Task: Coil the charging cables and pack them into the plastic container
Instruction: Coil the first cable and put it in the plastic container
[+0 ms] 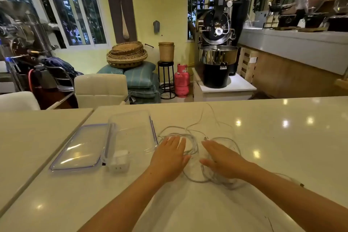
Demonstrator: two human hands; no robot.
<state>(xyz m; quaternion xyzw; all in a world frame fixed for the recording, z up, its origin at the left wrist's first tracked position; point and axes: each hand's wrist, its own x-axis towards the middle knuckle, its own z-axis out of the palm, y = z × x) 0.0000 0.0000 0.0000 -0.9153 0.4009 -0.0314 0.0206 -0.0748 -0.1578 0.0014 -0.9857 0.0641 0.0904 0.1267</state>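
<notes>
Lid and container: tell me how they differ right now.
The lid lies flat on the table, left of the container; the container stands open beside it with raised walls. The lid has a bluish rim and nothing on it; the container holds a white charger at its near end. Both are clear plastic, rectangular with rounded corners, and neither hand touches them.

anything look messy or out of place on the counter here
Only the white cables: they lie in a loose tangle between the left hand and right hand, one strand trailing toward the far edge. The container stands open, its lid flat beside it, a white charger inside.
</notes>
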